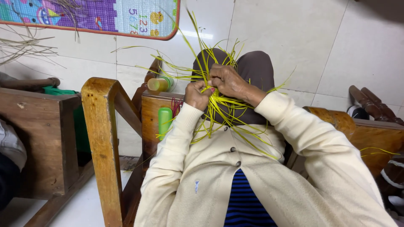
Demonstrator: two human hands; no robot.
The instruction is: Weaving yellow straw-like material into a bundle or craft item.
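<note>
Two hands, left hand [197, 96] and right hand [226, 80], both closed around yellow-green strips [219, 110], two green bottles [165, 120].

- Bright, even indoor light; white glare streak on floor tiles [198, 34] near top.
- Shadows soft, darkest under wooden chair [101, 138] at left.
- Sharp mid-frame; wide-angle bending at edges, slight blur in corners.
</note>
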